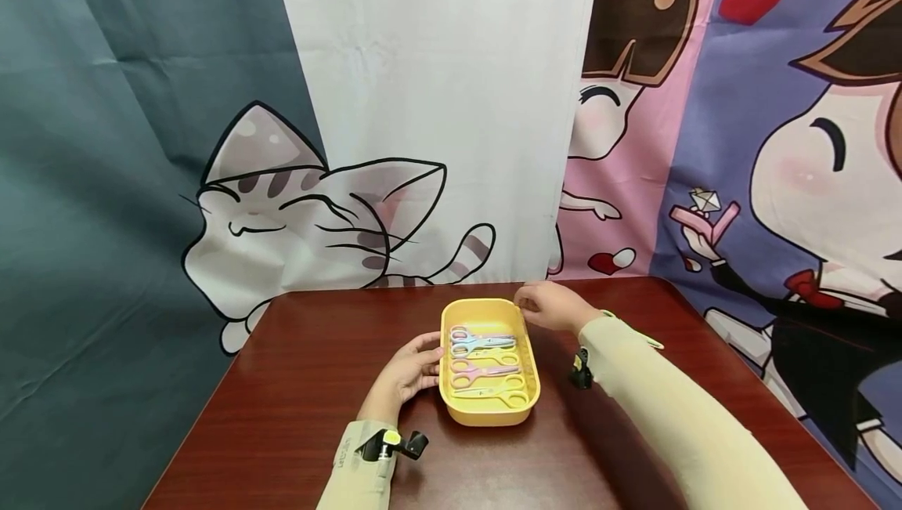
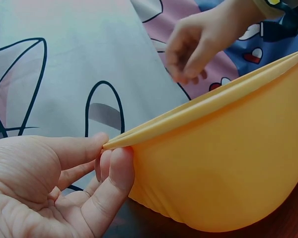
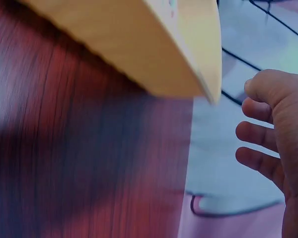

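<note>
A yellow plastic tray [image 1: 489, 417] sits on the table, with several small scissors lying crosswise inside it. Among them are blue scissors [image 1: 481, 344], pink scissors [image 1: 479, 373] and yellow scissors [image 1: 503, 394]. My left hand [image 1: 409, 369] holds the tray's left side; in the left wrist view, its thumb and fingers pinch the rim [image 2: 188, 115]. Beside the tray's far right corner is my right hand [image 1: 553, 306], its fingers loosely bent. The right wrist view shows that hand [image 3: 283, 124] apart from the tray's corner [image 3: 203, 79], with nothing in its grasp.
The dark red-brown wooden table [image 1: 317, 385] ends just behind the tray. A cloth backdrop [image 1: 437, 103] with cartoon figures hangs at its far edge. Dark wrist mounts [image 1: 581, 369] stick out from both sleeves.
</note>
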The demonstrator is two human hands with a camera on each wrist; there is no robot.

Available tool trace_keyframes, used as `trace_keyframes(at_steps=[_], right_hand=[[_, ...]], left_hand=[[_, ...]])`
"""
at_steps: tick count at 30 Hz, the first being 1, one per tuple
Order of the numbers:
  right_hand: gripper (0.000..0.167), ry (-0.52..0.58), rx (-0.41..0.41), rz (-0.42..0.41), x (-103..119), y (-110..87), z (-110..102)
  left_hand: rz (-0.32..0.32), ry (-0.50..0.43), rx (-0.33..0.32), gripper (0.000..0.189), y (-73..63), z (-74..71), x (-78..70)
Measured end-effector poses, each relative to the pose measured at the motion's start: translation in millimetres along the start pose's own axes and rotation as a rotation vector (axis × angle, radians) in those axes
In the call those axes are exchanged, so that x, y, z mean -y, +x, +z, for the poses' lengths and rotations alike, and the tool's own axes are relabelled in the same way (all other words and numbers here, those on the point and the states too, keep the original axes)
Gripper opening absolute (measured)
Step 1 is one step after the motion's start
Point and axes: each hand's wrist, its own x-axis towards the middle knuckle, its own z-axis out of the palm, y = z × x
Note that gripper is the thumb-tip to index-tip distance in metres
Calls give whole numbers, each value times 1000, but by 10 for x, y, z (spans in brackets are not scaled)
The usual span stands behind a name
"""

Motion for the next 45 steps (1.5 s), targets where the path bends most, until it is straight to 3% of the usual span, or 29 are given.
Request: trace_keyframes(at_steps=[7, 11, 19, 26, 32, 45], right_hand=[[11, 36, -61, 67, -346, -377, -186], [14, 80, -143, 132, -548, -645, -216], [21, 297, -290, 416, -810, -1107, -159], [39, 380, -350, 651, -1008, -1392, 15], [49, 405, -348, 808, -1037, -1489, 128], [52, 419, -280, 829, -1012, -1467, 271]], left_hand=[[3, -9, -5, 46, 7, -11, -14], [4, -9, 6, 47, 5, -10, -9], [3, -16, 6, 47, -9, -23, 7], [-2, -32, 1, 46, -11, -15, -1], [-1, -24, 2, 47, -6, 8, -11], [-6, -20, 0, 47, -6, 5, -17]])
